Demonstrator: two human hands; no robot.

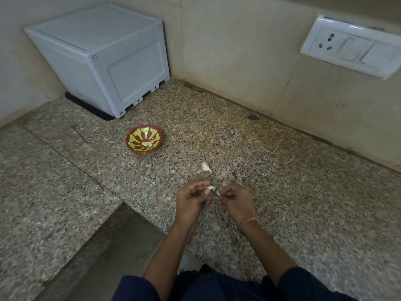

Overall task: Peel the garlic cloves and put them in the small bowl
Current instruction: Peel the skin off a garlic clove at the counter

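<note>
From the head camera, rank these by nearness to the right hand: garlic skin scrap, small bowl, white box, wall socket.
1. Garlic skin scrap, just beyond the right hand.
2. Small bowl, ahead to the left.
3. Wall socket, up right, and white box, far left: too close to call.

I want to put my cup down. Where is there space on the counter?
Bare counter lies right of the hands, up to the wall. More lies left of the bowl. It is crowded around both hands, left hand, right hand, and the garlic skin.

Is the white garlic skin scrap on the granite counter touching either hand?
Apart. The head view shows bare counter between the skin scrap and both hands' fingers.
</note>
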